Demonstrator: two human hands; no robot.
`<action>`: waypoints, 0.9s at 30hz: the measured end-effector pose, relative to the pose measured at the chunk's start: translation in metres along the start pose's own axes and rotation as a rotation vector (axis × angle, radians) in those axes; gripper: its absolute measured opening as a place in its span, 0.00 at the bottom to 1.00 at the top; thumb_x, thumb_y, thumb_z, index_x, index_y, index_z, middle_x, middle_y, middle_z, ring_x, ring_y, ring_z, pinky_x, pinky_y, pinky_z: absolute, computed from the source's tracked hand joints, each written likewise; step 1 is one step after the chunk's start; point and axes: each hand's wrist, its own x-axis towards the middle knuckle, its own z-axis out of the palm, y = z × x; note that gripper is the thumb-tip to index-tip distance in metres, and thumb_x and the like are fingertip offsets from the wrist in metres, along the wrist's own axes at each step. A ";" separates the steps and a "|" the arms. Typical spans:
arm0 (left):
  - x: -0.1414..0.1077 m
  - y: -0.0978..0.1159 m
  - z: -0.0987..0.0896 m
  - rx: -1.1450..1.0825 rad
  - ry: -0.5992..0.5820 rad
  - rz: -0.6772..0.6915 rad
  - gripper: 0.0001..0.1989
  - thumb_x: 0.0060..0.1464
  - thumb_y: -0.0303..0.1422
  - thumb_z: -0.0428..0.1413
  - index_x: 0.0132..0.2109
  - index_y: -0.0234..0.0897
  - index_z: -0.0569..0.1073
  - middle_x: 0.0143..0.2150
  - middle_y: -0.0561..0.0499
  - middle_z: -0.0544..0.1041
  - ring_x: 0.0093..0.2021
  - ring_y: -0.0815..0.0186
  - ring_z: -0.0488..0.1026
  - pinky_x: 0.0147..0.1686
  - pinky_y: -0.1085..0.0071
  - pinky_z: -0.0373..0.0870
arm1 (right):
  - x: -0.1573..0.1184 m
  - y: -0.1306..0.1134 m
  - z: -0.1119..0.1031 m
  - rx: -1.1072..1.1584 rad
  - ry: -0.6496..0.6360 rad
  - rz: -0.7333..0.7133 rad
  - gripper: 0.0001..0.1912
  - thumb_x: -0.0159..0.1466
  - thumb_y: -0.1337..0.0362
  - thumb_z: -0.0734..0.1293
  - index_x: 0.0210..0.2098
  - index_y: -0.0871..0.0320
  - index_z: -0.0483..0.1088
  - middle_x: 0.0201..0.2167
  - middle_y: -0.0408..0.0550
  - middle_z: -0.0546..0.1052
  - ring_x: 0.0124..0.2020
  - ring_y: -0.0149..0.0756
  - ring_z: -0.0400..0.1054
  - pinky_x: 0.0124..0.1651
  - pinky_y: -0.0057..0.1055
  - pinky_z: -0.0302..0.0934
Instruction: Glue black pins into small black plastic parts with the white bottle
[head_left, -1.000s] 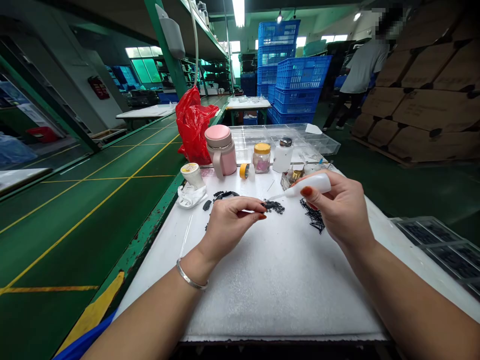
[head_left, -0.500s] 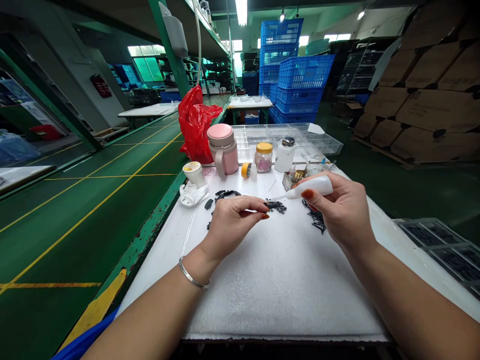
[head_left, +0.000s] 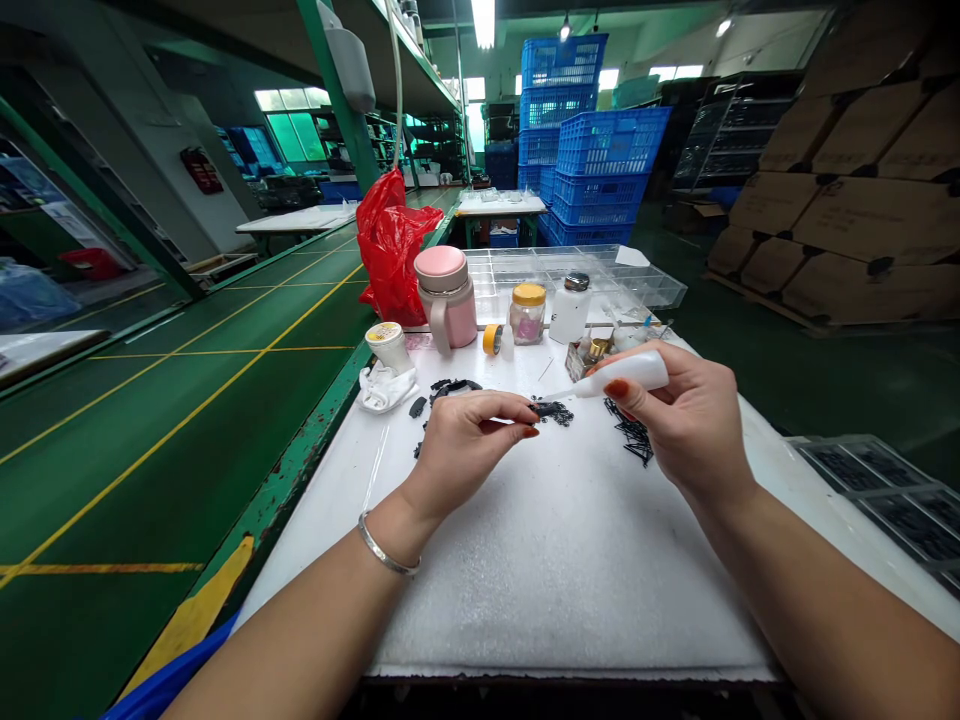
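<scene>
Watching remotely, I take the pink mug (head_left: 454,312) on the white tabletop (head_left: 570,580) as my landmark. Nearer to me than the mug, the left hand (head_left: 461,440) is narrowed to a pinch on a small black part (head_left: 536,411), mostly hidden by the fingertips, in front of the mug and to its right. Farther right of the mug, I have the right hand (head_left: 686,410) wrapped around a white squeeze bottle (head_left: 630,372), its thin nozzle sloping toward that part; I cannot tell whether they touch. Black rings (head_left: 561,413) lie to the mug's front right, thin black sticks (head_left: 636,438) farther right. A tape roll (head_left: 492,340) and yellow-lidded jar (head_left: 527,318) stand right of the mug.
</scene>
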 end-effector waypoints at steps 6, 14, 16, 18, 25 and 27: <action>0.000 0.000 0.000 0.012 0.002 0.001 0.04 0.49 0.25 0.65 0.34 0.37 0.82 0.38 0.48 0.81 0.40 0.61 0.79 0.40 0.69 0.80 | 0.000 0.000 0.000 -0.008 0.001 0.008 0.12 0.58 0.53 0.75 0.33 0.56 0.78 0.24 0.45 0.73 0.26 0.35 0.66 0.26 0.29 0.59; 0.000 -0.002 0.000 0.019 0.001 0.006 0.04 0.49 0.25 0.65 0.34 0.37 0.82 0.38 0.48 0.81 0.40 0.60 0.79 0.40 0.68 0.80 | -0.001 -0.001 0.000 -0.013 0.002 -0.009 0.12 0.58 0.53 0.75 0.33 0.56 0.78 0.27 0.46 0.75 0.27 0.35 0.67 0.27 0.30 0.60; 0.000 -0.001 0.000 0.019 0.001 0.009 0.04 0.49 0.25 0.65 0.34 0.37 0.82 0.38 0.48 0.81 0.40 0.60 0.79 0.40 0.68 0.80 | 0.000 0.000 0.001 -0.014 0.004 -0.014 0.12 0.58 0.53 0.75 0.33 0.56 0.78 0.27 0.46 0.75 0.27 0.35 0.67 0.27 0.30 0.60; 0.000 -0.001 0.000 0.015 0.001 0.009 0.04 0.49 0.25 0.65 0.34 0.37 0.82 0.37 0.48 0.81 0.40 0.61 0.79 0.40 0.69 0.80 | -0.001 0.000 0.000 -0.015 0.001 -0.018 0.11 0.59 0.54 0.75 0.33 0.56 0.78 0.27 0.46 0.75 0.27 0.35 0.67 0.28 0.30 0.60; 0.000 0.000 0.000 0.004 -0.005 0.002 0.04 0.49 0.24 0.64 0.34 0.37 0.82 0.38 0.48 0.81 0.41 0.61 0.79 0.40 0.69 0.80 | -0.001 -0.001 -0.001 -0.020 -0.002 -0.011 0.12 0.59 0.53 0.74 0.33 0.56 0.78 0.27 0.46 0.75 0.28 0.36 0.68 0.28 0.30 0.61; 0.000 0.000 0.000 0.007 -0.004 0.000 0.04 0.49 0.25 0.64 0.34 0.37 0.82 0.38 0.48 0.81 0.41 0.61 0.79 0.40 0.69 0.80 | -0.001 -0.001 0.000 -0.028 0.000 -0.007 0.13 0.59 0.53 0.74 0.33 0.56 0.78 0.27 0.47 0.75 0.28 0.36 0.69 0.28 0.30 0.61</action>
